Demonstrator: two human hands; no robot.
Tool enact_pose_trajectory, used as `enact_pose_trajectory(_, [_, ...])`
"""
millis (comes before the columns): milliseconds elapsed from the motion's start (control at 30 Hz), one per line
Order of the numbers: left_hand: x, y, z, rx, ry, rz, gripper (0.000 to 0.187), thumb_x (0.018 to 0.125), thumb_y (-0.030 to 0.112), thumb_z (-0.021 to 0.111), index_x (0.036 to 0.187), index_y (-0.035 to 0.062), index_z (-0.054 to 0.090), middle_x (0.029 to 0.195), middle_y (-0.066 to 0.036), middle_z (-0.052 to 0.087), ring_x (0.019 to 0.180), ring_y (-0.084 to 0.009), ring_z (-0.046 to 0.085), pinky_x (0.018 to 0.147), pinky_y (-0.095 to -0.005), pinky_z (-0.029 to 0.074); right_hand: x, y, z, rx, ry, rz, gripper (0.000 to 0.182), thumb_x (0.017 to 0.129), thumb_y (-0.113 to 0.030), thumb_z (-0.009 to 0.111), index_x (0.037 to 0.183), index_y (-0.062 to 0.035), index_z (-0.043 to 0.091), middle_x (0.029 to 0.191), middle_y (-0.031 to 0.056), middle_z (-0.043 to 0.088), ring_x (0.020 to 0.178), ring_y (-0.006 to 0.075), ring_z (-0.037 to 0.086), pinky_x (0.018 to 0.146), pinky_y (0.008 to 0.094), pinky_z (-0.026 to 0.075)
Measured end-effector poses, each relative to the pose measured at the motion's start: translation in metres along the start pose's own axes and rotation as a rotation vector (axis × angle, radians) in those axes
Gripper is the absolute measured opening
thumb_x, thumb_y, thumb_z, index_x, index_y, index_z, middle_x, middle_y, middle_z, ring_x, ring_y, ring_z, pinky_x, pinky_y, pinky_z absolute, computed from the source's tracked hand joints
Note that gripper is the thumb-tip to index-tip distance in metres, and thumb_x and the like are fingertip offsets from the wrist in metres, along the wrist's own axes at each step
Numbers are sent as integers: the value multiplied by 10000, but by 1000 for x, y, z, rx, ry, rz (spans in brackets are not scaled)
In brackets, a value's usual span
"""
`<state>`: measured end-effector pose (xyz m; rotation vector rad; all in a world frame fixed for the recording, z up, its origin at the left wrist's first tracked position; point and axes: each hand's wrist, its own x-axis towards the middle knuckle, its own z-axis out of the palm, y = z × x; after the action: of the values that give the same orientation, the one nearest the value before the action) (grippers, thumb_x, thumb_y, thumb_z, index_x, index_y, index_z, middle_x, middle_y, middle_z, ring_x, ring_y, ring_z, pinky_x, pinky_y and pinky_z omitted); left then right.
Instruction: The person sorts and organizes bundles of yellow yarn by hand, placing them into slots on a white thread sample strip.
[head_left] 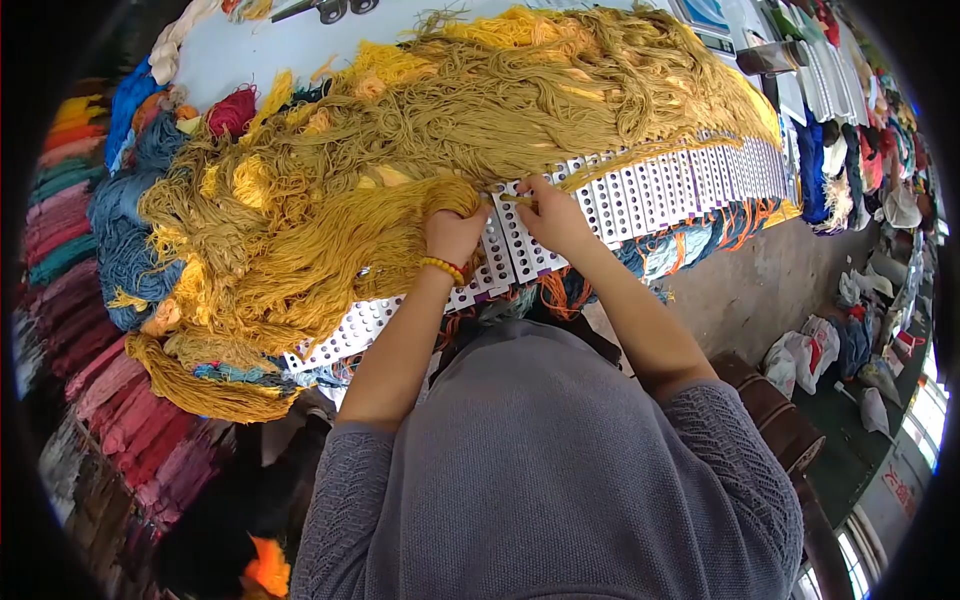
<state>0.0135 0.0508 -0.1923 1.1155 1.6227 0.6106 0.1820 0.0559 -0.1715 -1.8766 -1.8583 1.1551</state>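
Observation:
A big heap of mustard and yellow yarn (400,150) covers the table. Along its near edge runs a row of white cards with punched holes (640,195). My left hand (452,232), with a yellow bead bracelet on the wrist, grips a thick bundle of mustard yarn at the cards' edge. My right hand (550,215) pinches a short yellow strand against a white card just right of the left hand. Both hands are almost touching.
Blue yarn skeins (120,240) and a red ball (232,110) lie at the left of the heap. Pink and red skeins (110,400) are stacked at the far left. White bags (800,350) sit on the floor at right, beside a wooden stool (770,410).

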Motion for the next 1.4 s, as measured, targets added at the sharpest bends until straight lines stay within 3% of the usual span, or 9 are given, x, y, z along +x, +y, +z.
enact_pose_trajectory(267, [-27, 20, -36, -1022, -726, -329, 353, 813, 281, 583, 1061, 37, 530, 751, -10, 563, 560, -71, 496, 478, -183, 389, -7, 12, 14, -21, 213, -219, 121, 787, -177, 539, 860, -82, 525, 788, 124, 580, 690, 315, 576, 601, 401, 460])
enact_pose_trajectory(733, [-18, -19, -41, -929, -85, -442, 181, 811, 235, 504, 696, 96, 498, 658, 2, 513, 510, -82, 414, 480, -220, 352, -4, -12, 17, -358, 180, -214, 407, 645, -354, 626, 976, -138, 525, 841, 91, 536, 713, 263, 587, 562, 364, 481])
enact_pose_trajectory(1000, [-44, -11, -311, -512, 268, 88, 270, 819, 275, 489, 598, 127, 448, 542, -1, 429, 490, -108, 378, 491, -242, 326, 0, -5, 25, -340, 156, -186, 406, 658, -368, 611, 996, -160, 524, 870, 95, 537, 748, 268, 587, 606, 375, 482])
enact_pose_trajectory(1100, [-41, 3, -407, -334, 835, 160, 238, 818, 271, 533, 694, 69, 533, 660, -31, 522, 509, -126, 436, 490, -257, 388, -2, -16, 17, -355, 64, -117, 422, 674, -368, 605, 1028, -160, 505, 913, 105, 532, 771, 284, 586, 635, 391, 480])
enact_pose_trajectory(1200, [-63, 30, -355, -557, 313, -88, 317, 808, 313, 551, 917, 19, 593, 849, -59, 611, 697, -133, 581, 602, -253, 463, -9, -20, 11, -303, 57, -120, 423, 695, -350, 599, 1045, -138, 493, 952, 116, 531, 800, 296, 579, 649, 403, 478])
enact_pose_trajectory(1267, [-54, -2, -243, 430, 47, -120, 235, 861, 247, 465, 1068, 139, 491, 1077, -95, 565, 974, -301, 528, 815, -365, 430, -25, -22, 8, -258, 129, -147, 365, 746, -310, 570, 1051, -131, 479, 904, 95, 547, 765, 283, 577, 624, 390, 471])
enact_pose_trajectory(1300, [-56, -25, -204, 787, -36, 562, 271, 853, 180, 472, 1120, 165, 431, 1084, -133, 552, 989, -347, 510, 820, -398, 409, -33, -24, 6, -226, 125, -140, 355, 756, -301, 562, 1054, -129, 475, 906, 97, 550, 772, 280, 575, 634, 392, 468])
enact_pose_trajectory(1333, [-53, -40, -171, 579, -101, 209, 312, 805, 174, 549, 1101, 104, 481, 1022, -152, 580, 969, -340, 525, 809, -393, 409, -41, -20, 8, -238, 162, -188, 338, 768, -286, 552, 1053, -123, 473, 911, 100, 555, 781, 267, 573, 656, 390, 461])
enact_pose_trajectory(1400, [-52, -49, -114, 168, 171, 289, 371, 740, 270, 630, 922, -48, 569, 945, -211, 583, 896, -360, 538, 785, -384, 418, -62, -23, 0, -142, 97, -172, 319, 772, -254, 546, 1055, -120, 482, 912, 104, 557, 801, 254, 573, 668, 378, 462])
